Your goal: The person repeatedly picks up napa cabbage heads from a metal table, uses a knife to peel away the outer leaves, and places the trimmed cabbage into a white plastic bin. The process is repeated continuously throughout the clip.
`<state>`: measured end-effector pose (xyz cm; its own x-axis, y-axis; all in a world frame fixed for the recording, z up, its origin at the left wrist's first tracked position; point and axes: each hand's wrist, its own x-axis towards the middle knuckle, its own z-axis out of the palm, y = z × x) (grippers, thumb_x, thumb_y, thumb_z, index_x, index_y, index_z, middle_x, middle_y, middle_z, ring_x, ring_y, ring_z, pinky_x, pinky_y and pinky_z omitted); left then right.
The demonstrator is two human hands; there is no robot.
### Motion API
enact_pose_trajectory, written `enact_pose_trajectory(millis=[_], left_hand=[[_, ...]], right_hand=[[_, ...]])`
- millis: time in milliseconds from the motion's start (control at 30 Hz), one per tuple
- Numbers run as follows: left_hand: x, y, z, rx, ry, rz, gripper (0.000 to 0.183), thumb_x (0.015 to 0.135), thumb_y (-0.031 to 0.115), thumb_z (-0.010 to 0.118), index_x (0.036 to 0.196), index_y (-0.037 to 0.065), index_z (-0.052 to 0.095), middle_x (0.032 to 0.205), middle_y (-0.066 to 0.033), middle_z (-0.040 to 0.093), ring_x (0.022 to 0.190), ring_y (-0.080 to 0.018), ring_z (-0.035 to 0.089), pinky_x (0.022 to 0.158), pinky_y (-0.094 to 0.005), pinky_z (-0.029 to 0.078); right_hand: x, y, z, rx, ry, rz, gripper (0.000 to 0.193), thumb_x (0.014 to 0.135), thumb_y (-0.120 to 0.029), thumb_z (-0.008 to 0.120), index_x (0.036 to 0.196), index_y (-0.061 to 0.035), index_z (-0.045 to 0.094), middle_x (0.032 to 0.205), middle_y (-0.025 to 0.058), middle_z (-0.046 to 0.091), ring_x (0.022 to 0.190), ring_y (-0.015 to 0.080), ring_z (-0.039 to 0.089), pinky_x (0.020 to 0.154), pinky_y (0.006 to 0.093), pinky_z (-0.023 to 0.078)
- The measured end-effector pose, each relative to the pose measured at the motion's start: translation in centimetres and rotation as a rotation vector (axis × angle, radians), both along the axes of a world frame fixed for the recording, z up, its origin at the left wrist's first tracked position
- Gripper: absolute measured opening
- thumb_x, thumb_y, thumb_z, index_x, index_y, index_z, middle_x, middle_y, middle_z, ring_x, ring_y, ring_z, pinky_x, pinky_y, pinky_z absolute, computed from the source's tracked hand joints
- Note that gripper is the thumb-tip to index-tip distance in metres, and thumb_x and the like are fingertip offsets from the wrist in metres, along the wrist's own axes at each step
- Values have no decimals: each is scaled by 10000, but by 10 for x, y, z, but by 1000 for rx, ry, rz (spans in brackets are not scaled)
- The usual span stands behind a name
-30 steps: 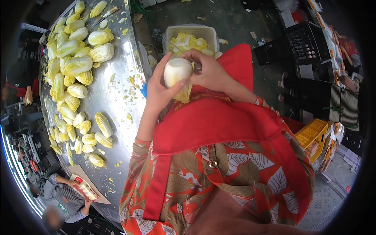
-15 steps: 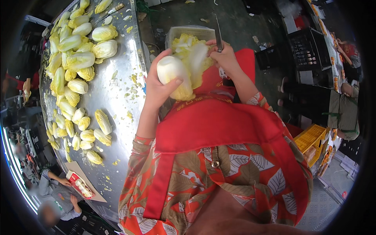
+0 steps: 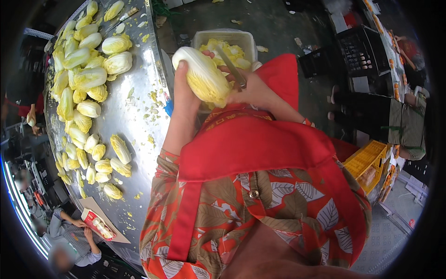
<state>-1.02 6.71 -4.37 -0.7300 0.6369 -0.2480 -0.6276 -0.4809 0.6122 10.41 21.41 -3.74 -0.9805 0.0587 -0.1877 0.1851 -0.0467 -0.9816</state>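
A pale napa cabbage (image 3: 203, 78) with yellow leaf tips is gripped in my left hand (image 3: 183, 95), its white base pointing up and left, above my red apron. The thumb lies along its near side. My right hand (image 3: 251, 88) is closed around a knife (image 3: 231, 68), whose blade slants up and left beside the cabbage. Part of the right hand's fingers is hidden behind the cabbage. Beyond both hands stands a light plastic basket (image 3: 254, 45) with loose yellow-green leaves (image 3: 234, 49) in it.
At left, a metal table (image 3: 134, 111) bears a long heap of napa cabbages (image 3: 86, 76), leaf scraps and a tool with a pale handle (image 3: 129, 13). Another person (image 3: 76, 239) holds a red-and-white package (image 3: 98, 225) at its near end. Yellow crates (image 3: 364, 162) stand at right.
The loose leaf by my right hand has left it. The cabbage has turned and risen slightly leftward. My right hand and knife have come down and left, closer to the cabbage.
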Motion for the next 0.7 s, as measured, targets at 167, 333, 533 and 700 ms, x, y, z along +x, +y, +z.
enact_pose_trajectory(millis=[167,333,533,700], left_hand=[[-15,0,-7,-42,59,131,553,935,482,433,1263,37,443,1190,-164,546,1137,-320,524,979,-456,427],[-25,-7,-6,-12,-4,234,546,928,481,481,1268,56,440,1190,-159,541,1136,-324,520,986,-464,420],[-32,-8,-6,149,-3,229,642,862,537,543,1251,36,446,1222,-154,536,1202,-312,475,1040,-495,365],[-35,4,7,256,51,211,694,832,574,546,1260,38,441,1258,-146,523,1228,-311,456,1051,-532,342]], right_hand=[[1,3,-13,237,-63,-167,525,696,-219,776,1143,-3,606,924,43,622,812,91,559,731,236,468],[-8,21,-43,271,-24,-204,354,727,-182,745,1010,4,643,791,11,590,702,71,523,629,235,444],[-25,35,-55,327,97,-310,468,771,-235,727,1154,0,597,734,25,596,580,79,536,521,231,426],[-24,0,-4,-432,-134,-194,543,853,-324,658,1275,-16,510,592,54,577,435,85,480,406,219,361]])
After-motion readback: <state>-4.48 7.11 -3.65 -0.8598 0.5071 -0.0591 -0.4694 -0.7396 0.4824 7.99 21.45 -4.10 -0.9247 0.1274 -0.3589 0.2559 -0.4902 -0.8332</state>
